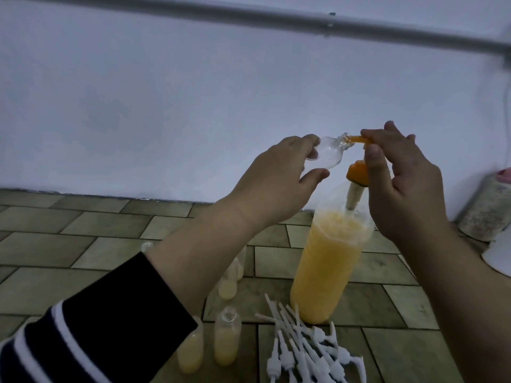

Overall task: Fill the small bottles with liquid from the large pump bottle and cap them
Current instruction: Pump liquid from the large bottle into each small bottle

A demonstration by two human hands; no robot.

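Observation:
The large pump bottle (329, 261), clear and full of orange liquid, stands on the tiled floor at centre right. My right hand (406, 183) rests on its orange pump head (359, 175), thumb and fingers around the orange spout (441, 139). My left hand (279, 178) grips a small clear bottle (135, 154), tipped sideways with its mouth against the spout tip. Several small bottles (226, 338) holding pale orange liquid stand uncapped at lower centre, partly hidden by my left forearm. A heap of white pump caps (307, 352) lies in front of the large bottle.
A white wall (193, 92) rises just behind the tiled floor (69, 244), with a grey pipe (249, 16) along its top. A speckled container (489, 211) and a white object (497, 258) sit at the right edge.

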